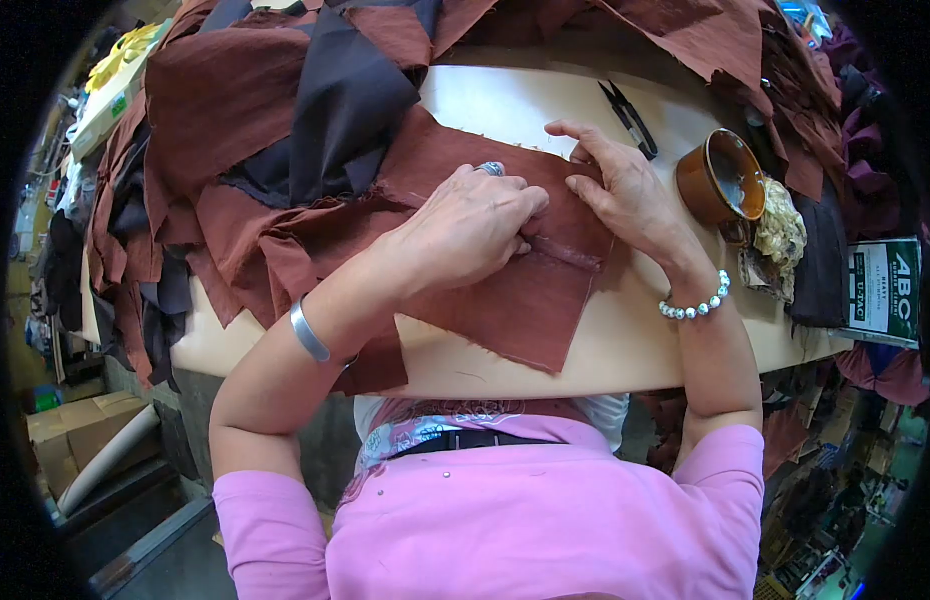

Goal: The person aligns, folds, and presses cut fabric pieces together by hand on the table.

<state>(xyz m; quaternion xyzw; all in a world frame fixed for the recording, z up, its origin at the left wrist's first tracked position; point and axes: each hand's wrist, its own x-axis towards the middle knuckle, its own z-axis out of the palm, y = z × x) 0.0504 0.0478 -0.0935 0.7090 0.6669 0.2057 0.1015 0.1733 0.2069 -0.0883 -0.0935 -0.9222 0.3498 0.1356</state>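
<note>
The left hand (475,225) curls its fingers against the brown cloth (520,315) on the counter (635,350); whether it pinches any, I cannot tell. The right hand (623,190) is loosely open at the cloth's right side, near the cup (701,182).

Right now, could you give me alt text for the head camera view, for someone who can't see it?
A person's left hand curls its fingers on rust-brown cloth over a pale table; the open right hand is at the cloth's far right side. Black snips and a brown cup are near the right hand, heaped rust and black fabric at left.
</note>
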